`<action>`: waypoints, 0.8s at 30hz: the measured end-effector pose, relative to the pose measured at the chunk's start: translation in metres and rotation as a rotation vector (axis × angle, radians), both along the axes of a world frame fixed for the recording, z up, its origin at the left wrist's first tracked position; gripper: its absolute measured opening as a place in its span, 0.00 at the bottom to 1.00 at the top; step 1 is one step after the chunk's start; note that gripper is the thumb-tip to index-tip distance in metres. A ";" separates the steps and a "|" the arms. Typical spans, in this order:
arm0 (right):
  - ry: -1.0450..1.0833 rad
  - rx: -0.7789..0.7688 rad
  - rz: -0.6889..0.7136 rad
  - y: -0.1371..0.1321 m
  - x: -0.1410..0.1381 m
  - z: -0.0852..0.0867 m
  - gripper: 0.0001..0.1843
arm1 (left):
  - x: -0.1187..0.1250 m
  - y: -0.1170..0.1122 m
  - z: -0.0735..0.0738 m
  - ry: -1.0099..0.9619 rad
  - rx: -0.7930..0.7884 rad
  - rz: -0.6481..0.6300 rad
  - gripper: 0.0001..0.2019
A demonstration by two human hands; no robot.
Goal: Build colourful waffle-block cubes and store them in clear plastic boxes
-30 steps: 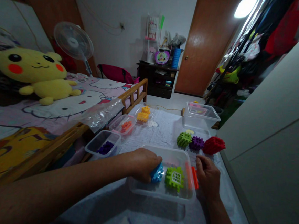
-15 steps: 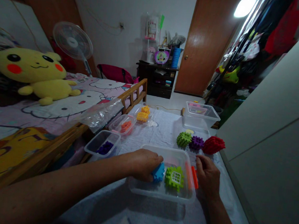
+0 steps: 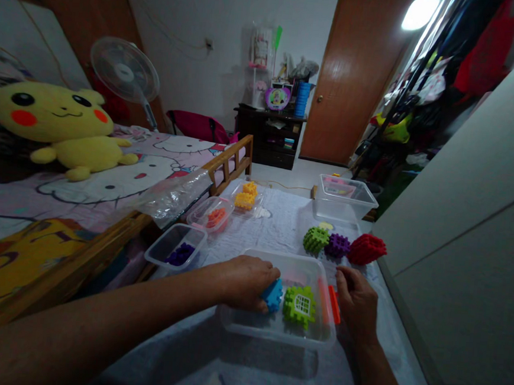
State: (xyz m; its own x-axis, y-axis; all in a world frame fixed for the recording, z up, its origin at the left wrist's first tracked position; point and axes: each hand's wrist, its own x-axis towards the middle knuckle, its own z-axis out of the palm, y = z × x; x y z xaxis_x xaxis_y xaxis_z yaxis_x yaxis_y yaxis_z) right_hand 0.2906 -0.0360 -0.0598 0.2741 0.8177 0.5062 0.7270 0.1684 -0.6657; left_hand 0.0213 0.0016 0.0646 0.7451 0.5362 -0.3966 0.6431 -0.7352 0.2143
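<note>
My left hand (image 3: 250, 281) reaches into a clear plastic box (image 3: 268, 331), its fingers closed around blue interlocking building blocks (image 3: 272, 296). Part of the blue blocks is hidden under the fingers. Beside them in the box lies a green building block with a white lattice window (image 3: 300, 306). My right hand (image 3: 358, 298) is at the box's right side, next to an orange clip handle (image 3: 334, 304). Its thumb and fingers are curled together, and whatever may be between them is hidden.
Behind the box sit green (image 3: 316, 240), purple (image 3: 337, 246) and red (image 3: 367, 249) block stacks. Small containers hold purple (image 3: 180, 254), orange (image 3: 216, 216) and yellow (image 3: 244, 200) blocks. A larger clear bin (image 3: 345, 208) stands at the back right. A wooden bed rail (image 3: 230, 161) borders the left.
</note>
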 end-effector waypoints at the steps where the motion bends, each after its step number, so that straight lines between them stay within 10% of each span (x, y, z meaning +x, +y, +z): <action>1: 0.005 0.001 0.000 0.000 0.000 0.000 0.12 | 0.000 0.000 0.000 -0.003 -0.002 0.000 0.24; 12: 0.007 0.007 -0.033 -0.002 0.001 0.003 0.14 | -0.001 -0.001 0.000 -0.023 -0.008 0.013 0.30; 19: 0.091 0.004 -0.209 -0.009 0.031 0.041 0.18 | -0.014 -0.010 0.020 -0.121 0.017 0.076 0.31; 24: -0.112 -0.205 -0.027 -0.018 0.071 0.047 0.18 | -0.037 -0.023 0.026 -0.450 0.106 0.285 0.21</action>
